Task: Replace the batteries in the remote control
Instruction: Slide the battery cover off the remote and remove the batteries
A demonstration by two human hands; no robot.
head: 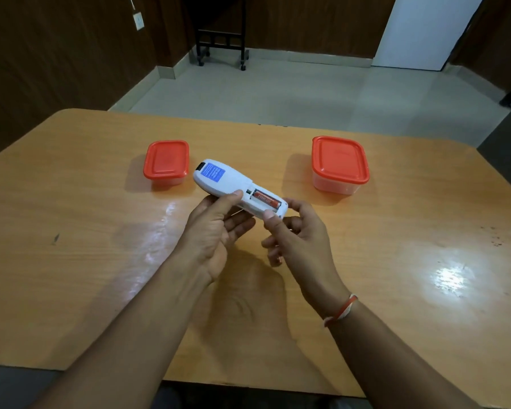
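White plastic remote control (227, 184) is held back-up above the wooden table (71, 231), gripped by left hand (216, 231) and right hand (295, 231). Cover off, red battery (266, 200) exposed; extraction likely next, needing a fingertip pry.

A wooden table (71, 261) with a glossy, light-streaked top is seen; a small red-lidded container (166, 162) is set on it toward eleven o'clock; a larger red-lidded container (339, 163) is set toward one o'clock, well apart from the first.
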